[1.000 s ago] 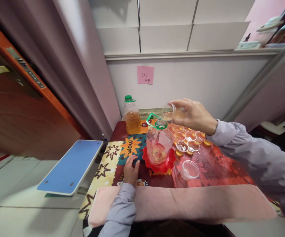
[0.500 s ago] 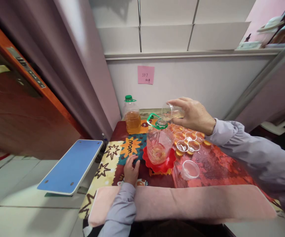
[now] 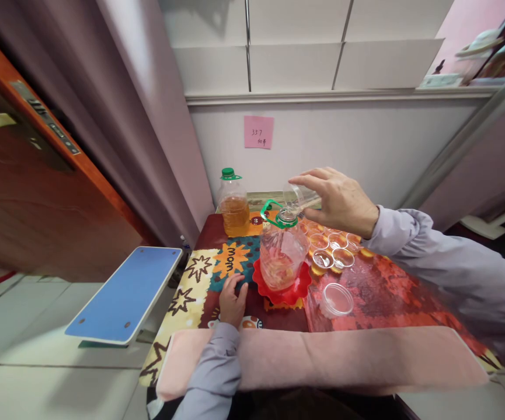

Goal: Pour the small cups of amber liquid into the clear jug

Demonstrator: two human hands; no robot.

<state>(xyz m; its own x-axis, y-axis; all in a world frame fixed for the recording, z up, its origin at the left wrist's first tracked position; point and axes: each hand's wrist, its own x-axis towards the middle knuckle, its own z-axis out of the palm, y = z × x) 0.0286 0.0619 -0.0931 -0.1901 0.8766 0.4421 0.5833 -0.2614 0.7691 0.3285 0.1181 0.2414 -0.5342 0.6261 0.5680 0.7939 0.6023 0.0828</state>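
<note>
In my right hand is a clear plastic cup, tilted over the mouth of a large clear plastic jug. The jug has a green handle ring at its neck and a little pale liquid near its bottom. It stands in a red scalloped dish. My left hand rests on the patterned table to the left of the dish, fingers stretched out and holding nothing. A second jug, with a green cap and amber liquid, stands behind at the left.
Several clear cups with amber liquid stand right of the dish. An uncovered clear cup sits nearer me. A pink cloth covers the front edge. A blue board stands at the left, and a white wall rises behind.
My right hand has moved slightly left and up, tipping the cup further over the jug's mouth; less liquid shows in the cup. My left hand stays in place.
</note>
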